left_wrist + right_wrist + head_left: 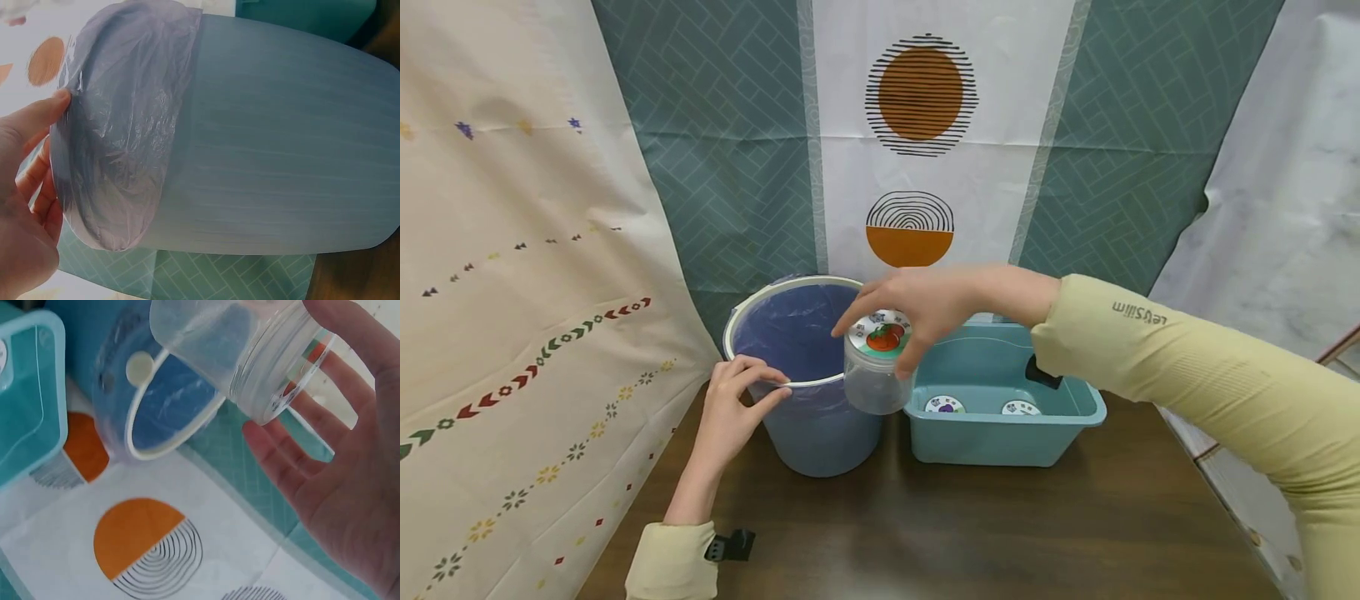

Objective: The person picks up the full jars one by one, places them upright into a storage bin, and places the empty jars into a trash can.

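Note:
My right hand grips a clear plastic jar by its lid, which bears a round tomato sticker. Held upright in the head view, the jar overlaps the right side of a blue bin. My left hand pinches the bin's pale rim at the front left, thumb outside. A thin translucent bag lines the bin and folds down over its rim. In the right wrist view, fingers and thumb span the jar's lid end.
Right of the bin stands a teal rectangular tub. Inside it are two round white labels, one with a purple picture, the other partly cut off by the tub's front wall. Patterned cloth hangs behind the dark wooden table.

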Demonstrator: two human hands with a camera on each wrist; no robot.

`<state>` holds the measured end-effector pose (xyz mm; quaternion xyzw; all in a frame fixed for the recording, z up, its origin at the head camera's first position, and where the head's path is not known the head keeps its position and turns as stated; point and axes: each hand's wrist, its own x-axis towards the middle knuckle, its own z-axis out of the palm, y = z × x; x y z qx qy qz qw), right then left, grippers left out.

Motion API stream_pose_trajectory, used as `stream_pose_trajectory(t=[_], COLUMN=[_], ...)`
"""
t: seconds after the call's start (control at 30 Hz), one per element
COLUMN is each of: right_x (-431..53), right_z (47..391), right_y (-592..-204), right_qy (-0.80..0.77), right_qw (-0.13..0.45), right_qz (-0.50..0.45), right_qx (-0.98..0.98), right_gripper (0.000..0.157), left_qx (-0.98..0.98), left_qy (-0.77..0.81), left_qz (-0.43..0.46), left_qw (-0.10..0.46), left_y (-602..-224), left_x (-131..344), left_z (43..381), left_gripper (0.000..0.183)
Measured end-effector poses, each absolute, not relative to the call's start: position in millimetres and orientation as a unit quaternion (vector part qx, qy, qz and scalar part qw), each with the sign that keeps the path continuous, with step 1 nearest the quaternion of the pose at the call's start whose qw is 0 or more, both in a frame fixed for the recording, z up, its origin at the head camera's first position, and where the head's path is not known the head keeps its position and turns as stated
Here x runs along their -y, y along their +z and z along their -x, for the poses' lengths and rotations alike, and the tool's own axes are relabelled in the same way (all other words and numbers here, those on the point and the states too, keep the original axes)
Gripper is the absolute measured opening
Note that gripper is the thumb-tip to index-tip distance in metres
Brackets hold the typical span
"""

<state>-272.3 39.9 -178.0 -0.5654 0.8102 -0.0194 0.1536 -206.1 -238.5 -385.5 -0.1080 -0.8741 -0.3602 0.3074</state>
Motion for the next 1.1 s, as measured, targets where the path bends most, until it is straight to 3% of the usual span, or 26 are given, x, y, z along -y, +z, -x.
stream_pose_trajectory(t=[0.47, 1.1], right_x=[27, 56], right_z=[317, 324], right_y=[-170, -215], right_qy=[0.071, 0.089], right_qw=[0.142, 0.182], right_qz=[0.502, 0.513], right_qx=[-0.85, -0.834], right_gripper=[0.079, 0.074], left_qx=[0.871, 0.868], left_qy=[-0.37, -0.376], left_qz=[0.103, 0.109], left_qw=[0.306, 0.307], left_y=[-387, -388], left_x=[241, 240], left_z=[204, 206], left_gripper=[0.016, 0.017])
